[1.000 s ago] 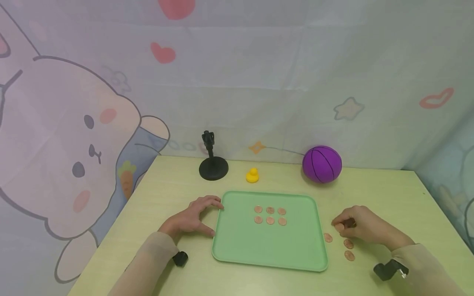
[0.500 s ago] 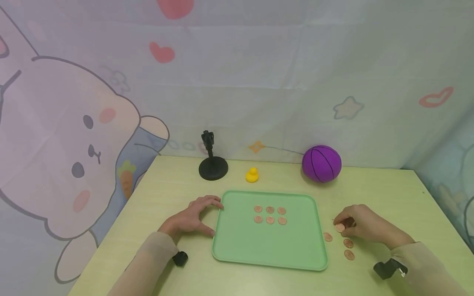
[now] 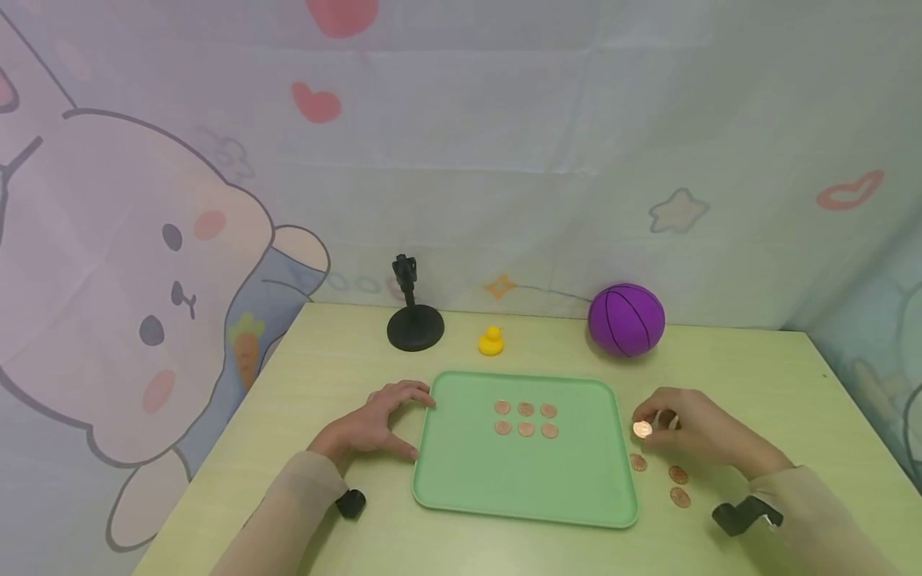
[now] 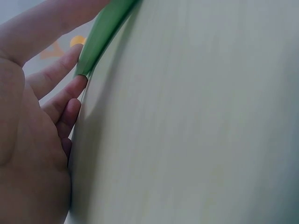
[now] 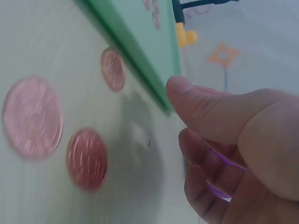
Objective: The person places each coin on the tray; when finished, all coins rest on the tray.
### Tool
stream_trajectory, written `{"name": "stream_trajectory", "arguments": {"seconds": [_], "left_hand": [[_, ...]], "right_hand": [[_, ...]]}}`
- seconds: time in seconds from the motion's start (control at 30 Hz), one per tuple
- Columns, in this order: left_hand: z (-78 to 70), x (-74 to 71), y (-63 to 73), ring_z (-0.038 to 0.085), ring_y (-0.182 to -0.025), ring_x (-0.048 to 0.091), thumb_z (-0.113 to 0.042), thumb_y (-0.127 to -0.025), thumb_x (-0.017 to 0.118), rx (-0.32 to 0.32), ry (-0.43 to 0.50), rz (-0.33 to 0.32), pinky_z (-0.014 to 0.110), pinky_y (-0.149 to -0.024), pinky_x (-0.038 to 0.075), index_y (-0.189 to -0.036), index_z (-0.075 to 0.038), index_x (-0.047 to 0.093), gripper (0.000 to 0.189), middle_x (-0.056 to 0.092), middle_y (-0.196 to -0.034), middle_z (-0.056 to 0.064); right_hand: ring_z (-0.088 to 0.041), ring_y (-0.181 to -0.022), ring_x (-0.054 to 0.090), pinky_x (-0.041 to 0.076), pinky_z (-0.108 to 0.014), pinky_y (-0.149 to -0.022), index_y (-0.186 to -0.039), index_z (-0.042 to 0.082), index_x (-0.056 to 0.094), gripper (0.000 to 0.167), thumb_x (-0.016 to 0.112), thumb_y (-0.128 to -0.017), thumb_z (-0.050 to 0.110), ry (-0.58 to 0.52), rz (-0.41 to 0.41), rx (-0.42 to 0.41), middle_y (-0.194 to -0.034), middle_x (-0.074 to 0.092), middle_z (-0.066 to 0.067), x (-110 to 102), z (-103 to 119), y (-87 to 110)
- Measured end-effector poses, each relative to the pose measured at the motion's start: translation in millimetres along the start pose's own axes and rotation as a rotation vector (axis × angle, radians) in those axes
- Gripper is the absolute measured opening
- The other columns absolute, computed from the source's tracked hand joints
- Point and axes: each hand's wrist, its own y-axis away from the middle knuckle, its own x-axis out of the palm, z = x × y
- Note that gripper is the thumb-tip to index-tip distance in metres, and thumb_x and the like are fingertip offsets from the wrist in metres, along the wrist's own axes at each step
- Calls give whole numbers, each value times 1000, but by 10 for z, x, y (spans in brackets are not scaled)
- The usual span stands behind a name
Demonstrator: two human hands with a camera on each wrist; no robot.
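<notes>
- Shows the left hand (image 4: 32,107) along the left side, thumb stretched across the top.
- Touches the edge of a green tray (image 4: 105,37) with fingertips, only a strip of it in view.
- Fills the middle and right with pale wood-grain tabletop (image 4: 196,121), shadowed beside tray and hand.
- Includes, behind the fingers, a pale backdrop (image 4: 11,8) and a partly hidden yellow patch (image 4: 77,40).

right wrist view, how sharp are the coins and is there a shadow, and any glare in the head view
Right wrist: the loose coins look soft and slightly blurred, with a diffuse shadow on the table between them and the right hand; head: the held coin glints brightly, while the six tray coins look duller.
</notes>
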Motion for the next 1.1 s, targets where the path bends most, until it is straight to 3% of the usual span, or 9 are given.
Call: {"name": "stream_trajectory", "arguments": {"seconds": [0.17, 0.43, 0.67, 1.1], "left_hand": [[-3, -2, -1, 39, -151, 28, -34, -71, 97, 4, -1, -1, 67, -120, 10, -136, -24, 62, 75, 43, -160, 7], [3, -2, -1, 38, -150, 29, -34, -71, 96, 5, -5, 2, 67, -119, 11, -137, -24, 62, 75, 43, -160, 7], [12, -3, -13, 37, -150, 29, -35, -71, 97, 7, -7, -2, 66, -119, 12, -136, -25, 63, 74, 43, -159, 5], [41, 11, -21, 35, -150, 29, -34, -71, 97, 13, -9, -3, 64, -120, 11, -136, -26, 63, 74, 44, -159, 4]], "right_hand": [[-5, -82, 63, 56, -26, -70, -112, 9, 76, 23, 82, -91, 9, -37, 10, -69, -99, 70, 7, 78, 82, -145], [-7, -80, 66, 57, -27, -71, -114, 11, 76, 21, 81, -93, 13, -69, 75, -53, -101, 69, 5, 296, 263, -403], [-6, -82, 63, 56, -27, -75, -111, 13, 77, 19, 81, -93, 13, -46, 86, -116, -102, 70, 6, 509, 458, -597], [-8, -78, 61, 53, -27, -76, -104, 15, 80, 14, 80, -91, 10, 42, 88, -193, -89, 68, 6, 863, 807, -896]]}}
